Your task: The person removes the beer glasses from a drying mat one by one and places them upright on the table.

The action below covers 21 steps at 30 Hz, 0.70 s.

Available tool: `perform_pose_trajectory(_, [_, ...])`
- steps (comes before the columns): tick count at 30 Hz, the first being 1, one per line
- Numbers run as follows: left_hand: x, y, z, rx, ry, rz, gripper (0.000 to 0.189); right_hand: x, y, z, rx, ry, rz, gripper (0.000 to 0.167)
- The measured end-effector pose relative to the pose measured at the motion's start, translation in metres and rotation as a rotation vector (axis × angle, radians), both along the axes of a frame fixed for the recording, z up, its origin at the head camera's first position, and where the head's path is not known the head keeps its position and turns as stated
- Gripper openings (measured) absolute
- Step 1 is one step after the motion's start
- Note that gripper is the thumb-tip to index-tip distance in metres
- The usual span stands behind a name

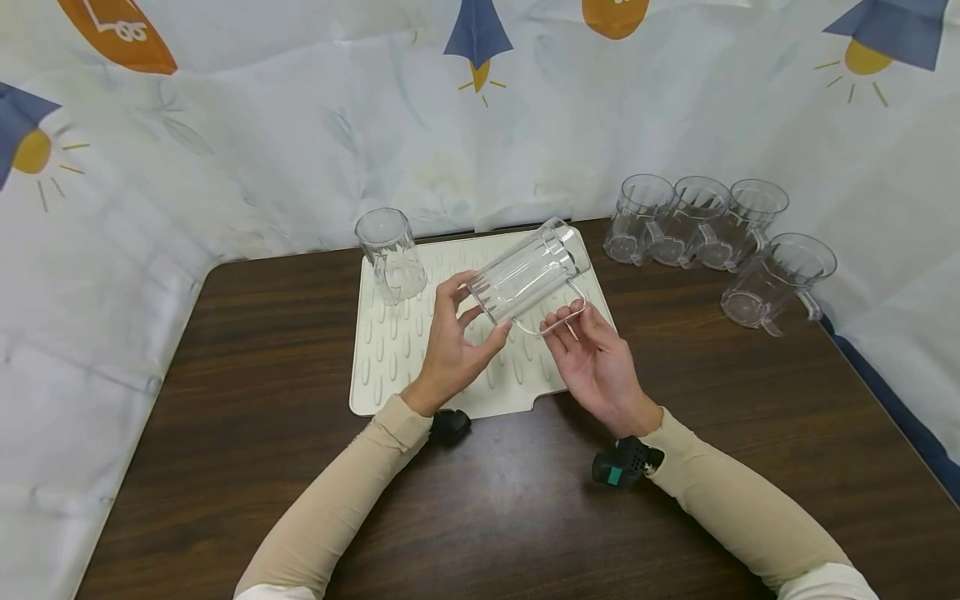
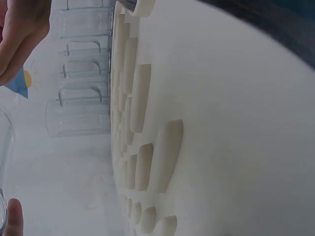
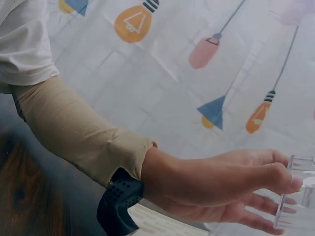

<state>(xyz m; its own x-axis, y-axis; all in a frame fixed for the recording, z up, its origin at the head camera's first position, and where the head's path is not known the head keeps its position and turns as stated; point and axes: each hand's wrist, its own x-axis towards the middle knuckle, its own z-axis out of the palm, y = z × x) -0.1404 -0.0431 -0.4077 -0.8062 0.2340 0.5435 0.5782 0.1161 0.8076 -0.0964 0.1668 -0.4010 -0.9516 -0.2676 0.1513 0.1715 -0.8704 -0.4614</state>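
Observation:
A clear ribbed mug [image 1: 525, 275] is held tilted above the pale drying mat [image 1: 480, 400]. My left hand [image 1: 453, 350] grips its lower-left end, thumb below and fingers on the far side. On the handle [image 1: 582, 296] side, my right hand [image 1: 600, 371] has its palm turned up and its fingertips and thumb at the handle. In the right wrist view the left hand [image 3: 221, 182] holds the mug's edge [image 3: 283, 206]. The left wrist view catches part of the right hand [image 2: 22, 34] and the mug's side [image 2: 6, 142].
Another clear mug [image 1: 393, 258] stands at the mat's back-left corner. Several clear handled mugs [image 1: 701, 221] stand at the table's back right, one [image 1: 780, 279] nearer the right edge. A patterned white curtain [image 1: 300, 125] hangs behind the dark wooden table [image 1: 262, 375].

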Motion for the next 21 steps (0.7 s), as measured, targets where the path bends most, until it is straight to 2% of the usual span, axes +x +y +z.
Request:
perform_pose_trajectory(5, [0.000,0.000,0.003,0.004,-0.021,-0.001,0.078,0.002,-0.002,0.002,-0.031,-0.019,0.002,0.030])
perform_pose_trajectory(14, [0.003,0.000,0.009,0.009,-0.018,-0.003,0.078,0.007,-0.004,0.008,-0.078,-0.046,-0.013,0.028])
perform_pose_trajectory(21, [0.004,-0.002,0.010,0.002,-0.024,-0.017,0.085,0.007,-0.002,0.011,-0.090,-0.030,-0.007,0.030])
